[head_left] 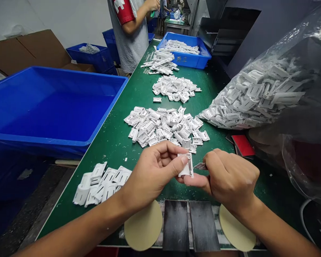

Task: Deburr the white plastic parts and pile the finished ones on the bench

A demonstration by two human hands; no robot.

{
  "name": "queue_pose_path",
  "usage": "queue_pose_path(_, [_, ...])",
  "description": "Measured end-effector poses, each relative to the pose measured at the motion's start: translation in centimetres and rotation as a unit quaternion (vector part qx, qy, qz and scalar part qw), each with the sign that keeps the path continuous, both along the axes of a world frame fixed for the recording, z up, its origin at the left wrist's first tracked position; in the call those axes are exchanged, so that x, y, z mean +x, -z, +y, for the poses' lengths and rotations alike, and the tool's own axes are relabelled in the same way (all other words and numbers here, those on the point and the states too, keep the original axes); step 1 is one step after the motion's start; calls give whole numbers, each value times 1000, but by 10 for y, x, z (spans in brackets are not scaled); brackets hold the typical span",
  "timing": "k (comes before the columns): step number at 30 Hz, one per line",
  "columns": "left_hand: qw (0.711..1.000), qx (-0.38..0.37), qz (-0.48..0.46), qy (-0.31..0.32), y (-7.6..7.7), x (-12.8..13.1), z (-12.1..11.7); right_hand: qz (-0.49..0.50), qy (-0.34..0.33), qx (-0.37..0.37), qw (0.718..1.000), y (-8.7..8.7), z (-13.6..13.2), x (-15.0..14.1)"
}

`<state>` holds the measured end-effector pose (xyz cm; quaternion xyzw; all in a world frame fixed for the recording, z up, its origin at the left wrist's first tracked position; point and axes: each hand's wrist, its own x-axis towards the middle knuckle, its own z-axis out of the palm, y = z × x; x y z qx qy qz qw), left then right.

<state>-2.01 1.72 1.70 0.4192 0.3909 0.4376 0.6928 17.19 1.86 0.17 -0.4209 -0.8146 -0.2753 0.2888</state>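
My left hand (pixel 152 169) pinches a small white plastic part (pixel 189 170) between thumb and fingers, its slotted side towards me. From my closed right hand (pixel 228 175) a thin metal knife blade (pixel 200 166) sticks out, pointing left, its tip close to the part's right edge. My right thumb reaches under the part's lower edge. Whether the blade touches the plastic I cannot tell. Just beyond both hands spreads a heap of similar white parts (pixel 163 126). A smaller group of white parts (pixel 104 184) lies by my left forearm.
On the green table (pixel 112 142) are a further pile of white parts (pixel 173 85) and a blue crate (pixel 187 61) of strips. A clear bag of parts (pixel 256 92) bulges at right. Left stands a large blue bin (pixel 53 107). A person (pixel 133 39) stands beyond. Dark blocks (pixel 176 225) lie nearest me.
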Motion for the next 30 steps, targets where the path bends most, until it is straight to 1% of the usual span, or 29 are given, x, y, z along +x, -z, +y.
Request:
queue_pose_path(7, [1000, 1, -7, 7, 1, -1, 0, -7, -4, 5, 1000, 0, -1, 0])
queue_pose_path(16, [1000, 2, -22, 12, 1, 1, 0, 6, -36, 26, 999, 1, -2, 2])
queue_pose_path(24, [1000, -4, -15, 6, -2, 0, -3, 8, -13, 0, 1000, 3, 0, 5])
queue_pose_path(30, [1000, -13, -12, 2, -3, 2, -3, -1, -12, 13, 1000, -2, -1, 2])
